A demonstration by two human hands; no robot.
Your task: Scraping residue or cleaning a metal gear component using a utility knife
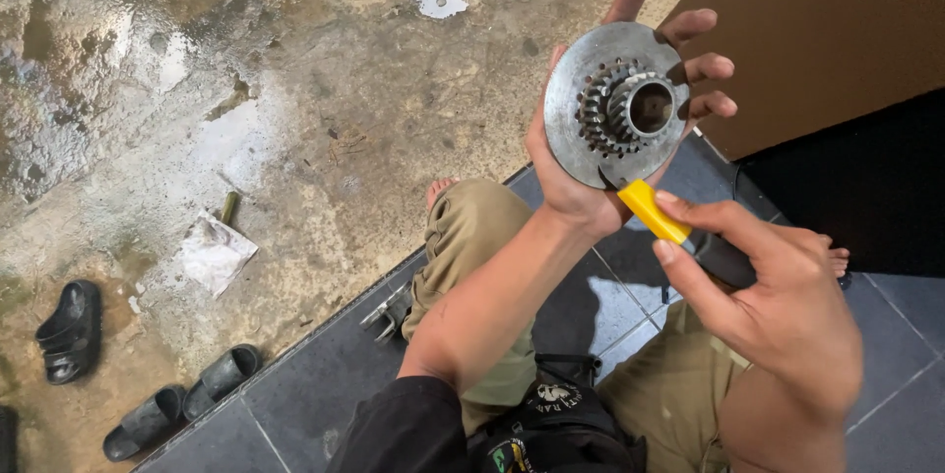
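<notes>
The left hand (581, 178) is cradling a round steel disc (612, 104) with a toothed gear hub, fingers curling over its rim at 3 o'clock. The right hand (778, 306) is gripping a yellow-and-black handled tool (679, 232), its tip touching the disc's edge at 6 o'clock. Dark sandals (71, 330) are lying on the wet, rough concrete floor (325, 89) at 8 o'clock.

A single camera, worn on the person's head, looks steeply down over the knees at both hands, which are close below it. Past them it takes in the grey tiled floor (295, 399) and the wet concrete ground (325, 89) further out.
</notes>
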